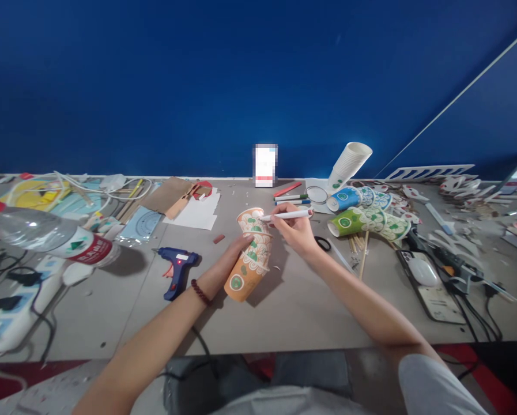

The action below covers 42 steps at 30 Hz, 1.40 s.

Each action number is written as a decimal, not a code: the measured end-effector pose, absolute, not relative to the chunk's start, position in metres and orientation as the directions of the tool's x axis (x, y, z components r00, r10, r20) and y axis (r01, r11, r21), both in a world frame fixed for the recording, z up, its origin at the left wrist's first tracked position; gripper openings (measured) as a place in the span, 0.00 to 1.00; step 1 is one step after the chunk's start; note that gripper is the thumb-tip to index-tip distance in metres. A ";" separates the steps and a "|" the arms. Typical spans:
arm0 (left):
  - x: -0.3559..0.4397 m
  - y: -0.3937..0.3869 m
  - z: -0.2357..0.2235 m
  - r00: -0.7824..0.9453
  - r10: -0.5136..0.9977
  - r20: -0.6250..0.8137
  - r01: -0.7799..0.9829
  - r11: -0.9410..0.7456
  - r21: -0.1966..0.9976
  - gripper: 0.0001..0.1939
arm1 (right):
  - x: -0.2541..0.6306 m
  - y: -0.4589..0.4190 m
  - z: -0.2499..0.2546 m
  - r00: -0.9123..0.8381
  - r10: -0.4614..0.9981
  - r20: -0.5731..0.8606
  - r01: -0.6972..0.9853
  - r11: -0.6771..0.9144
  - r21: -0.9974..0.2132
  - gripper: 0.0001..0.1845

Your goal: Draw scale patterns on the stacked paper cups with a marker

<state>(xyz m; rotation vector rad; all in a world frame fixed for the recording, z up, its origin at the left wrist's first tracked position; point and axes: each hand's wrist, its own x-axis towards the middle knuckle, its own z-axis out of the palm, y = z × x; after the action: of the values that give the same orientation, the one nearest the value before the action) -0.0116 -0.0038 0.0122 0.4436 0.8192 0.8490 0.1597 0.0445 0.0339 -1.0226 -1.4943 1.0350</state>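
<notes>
A curved column of joined orange-patterned paper cups point(256, 253) stands tilted above the table in front of me. My left hand point(236, 253) is closed around its left side; some of its fingers are hidden behind the cups. In my right hand point(293, 230) is a white marker pen point(291, 214), pinched between the fingers. The pen's tip points left, at or very near the top cup; I cannot tell whether it touches. Left of my left hand lies a blue hot glue gun point(178, 268) with a small red light on.
To the right lie green joined cups point(366, 222), blue joined cups point(355, 197) and a phone point(429, 282) under a white mouse point(422, 270). A stack of white paper cups point(348, 164) leans behind. A large bottle point(51, 236) and a power strip point(20, 305) occupy the left.
</notes>
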 end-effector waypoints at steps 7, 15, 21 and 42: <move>-0.012 -0.004 0.013 0.400 0.800 -0.448 -0.472 0.599 0.647 0.20 | 0.161 0.045 0.035 -0.127 0.957 0.259 0.097 0.272 -0.957 0.05; -0.007 -0.005 0.023 0.369 0.822 -0.433 -0.466 0.567 0.679 0.17 | 0.161 0.045 0.035 -0.105 0.961 0.256 0.119 0.268 -0.956 0.02; -0.004 -0.006 0.028 0.354 0.831 -0.430 -0.475 0.556 0.682 0.17 | 0.160 0.045 0.036 -0.101 0.963 0.251 0.032 0.255 -0.966 0.01; -0.013 -0.003 0.008 0.397 0.775 -0.492 -0.484 0.632 0.604 0.20 | 0.161 0.046 0.032 -0.093 0.955 0.280 0.081 0.288 -0.954 0.03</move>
<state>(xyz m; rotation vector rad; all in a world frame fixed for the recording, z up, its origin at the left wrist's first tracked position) -0.0128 -0.0027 0.0076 0.3965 0.8325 0.8241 0.1610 0.0457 0.0320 -1.0185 -1.4595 1.0026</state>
